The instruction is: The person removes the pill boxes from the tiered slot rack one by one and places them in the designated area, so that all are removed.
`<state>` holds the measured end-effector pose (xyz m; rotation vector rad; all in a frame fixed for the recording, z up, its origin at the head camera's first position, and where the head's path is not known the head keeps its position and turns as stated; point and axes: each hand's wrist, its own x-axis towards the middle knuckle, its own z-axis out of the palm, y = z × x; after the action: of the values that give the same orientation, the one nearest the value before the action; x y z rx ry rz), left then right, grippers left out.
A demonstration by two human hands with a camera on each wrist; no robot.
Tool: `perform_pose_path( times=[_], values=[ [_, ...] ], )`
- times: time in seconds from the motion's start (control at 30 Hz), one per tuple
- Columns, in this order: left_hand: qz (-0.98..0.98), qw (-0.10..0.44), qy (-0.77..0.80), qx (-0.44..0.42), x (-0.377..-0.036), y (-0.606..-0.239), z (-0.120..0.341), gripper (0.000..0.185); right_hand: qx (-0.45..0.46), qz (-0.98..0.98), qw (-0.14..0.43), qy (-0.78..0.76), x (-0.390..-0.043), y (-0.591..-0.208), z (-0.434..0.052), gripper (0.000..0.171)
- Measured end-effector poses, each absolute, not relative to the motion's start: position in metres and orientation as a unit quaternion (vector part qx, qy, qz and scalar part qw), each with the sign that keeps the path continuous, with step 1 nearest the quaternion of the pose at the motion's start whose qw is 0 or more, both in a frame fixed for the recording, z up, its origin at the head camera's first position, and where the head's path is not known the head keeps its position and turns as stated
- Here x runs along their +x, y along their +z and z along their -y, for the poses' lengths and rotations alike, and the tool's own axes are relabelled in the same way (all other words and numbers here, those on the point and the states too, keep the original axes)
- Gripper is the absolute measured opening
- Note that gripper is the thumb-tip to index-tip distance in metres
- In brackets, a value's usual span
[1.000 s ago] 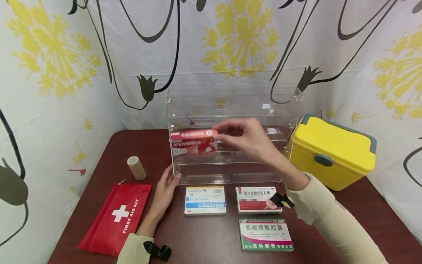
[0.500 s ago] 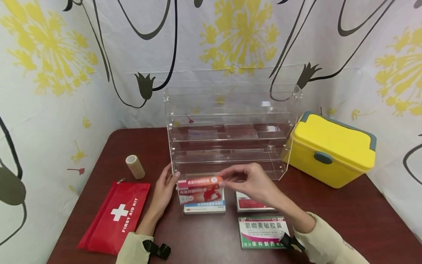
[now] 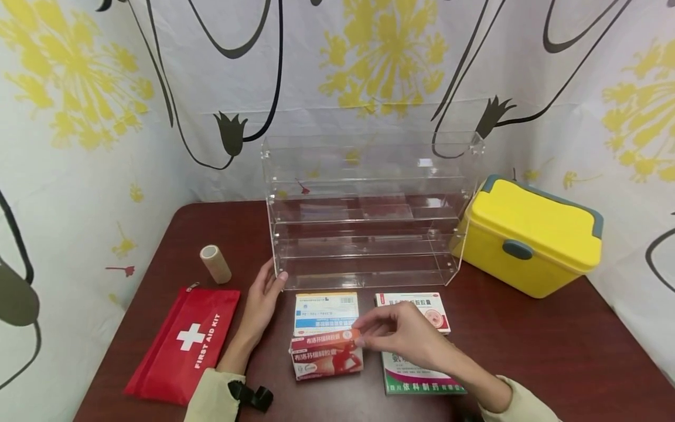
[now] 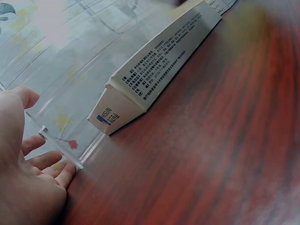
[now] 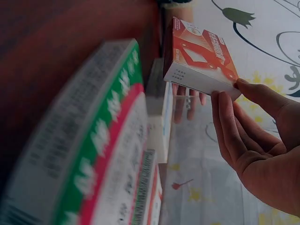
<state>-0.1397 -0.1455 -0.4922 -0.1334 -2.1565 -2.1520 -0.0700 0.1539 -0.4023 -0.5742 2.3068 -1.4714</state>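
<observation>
Right hand pinches a red box, seemingly just above the table; left hand, fingers relaxed, touches the clear shelf. Next: lower gently.

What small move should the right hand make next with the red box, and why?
Probably lower the red box flat onto the table and let go: the right hand pinches its end just above the wood, in front of the blue-and-white box.
</observation>
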Motion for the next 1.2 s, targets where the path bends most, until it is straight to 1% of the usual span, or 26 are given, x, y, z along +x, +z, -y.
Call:
perform_pose_path(
  times=[0.13,0.37,0.63,0.77,0.9,1.1,1.2],
  values=[
    [0.701,0.034,-0.711,-0.044,-0.139,-0.489,0.147,0.056,-0.196,-0.818,0.184,-0.508,-0.062,-0.409,-0.155,0.020],
    [0.710,0.022,-0.703,-0.039,-0.129,-0.462,0.143,0.058,-0.201,-0.821,0.179,-0.503,-0.055,-0.416,-0.155,0.019],
    [0.702,0.030,-0.710,-0.041,-0.139,-0.487,0.147,0.059,-0.228,-0.834,0.176,-0.471,-0.060,-0.421,-0.159,0.016],
    [0.707,0.034,-0.706,-0.038,-0.140,-0.491,0.147,0.058,-0.247,-0.838,0.179,-0.452,-0.065,-0.420,-0.159,0.017],
    [0.706,0.028,-0.707,-0.034,-0.139,-0.487,0.147,0.058,-0.252,-0.840,0.190,-0.441,-0.069,-0.419,-0.157,0.016],
    [0.712,0.020,-0.701,-0.032,-0.130,-0.465,0.143,0.057,-0.243,-0.848,0.196,-0.429,-0.072,-0.423,-0.153,0.014],
    [0.717,0.020,-0.696,-0.029,-0.128,-0.460,0.142,0.057,-0.234,-0.853,0.199,-0.423,-0.072,-0.424,-0.152,0.013]
  ],
)
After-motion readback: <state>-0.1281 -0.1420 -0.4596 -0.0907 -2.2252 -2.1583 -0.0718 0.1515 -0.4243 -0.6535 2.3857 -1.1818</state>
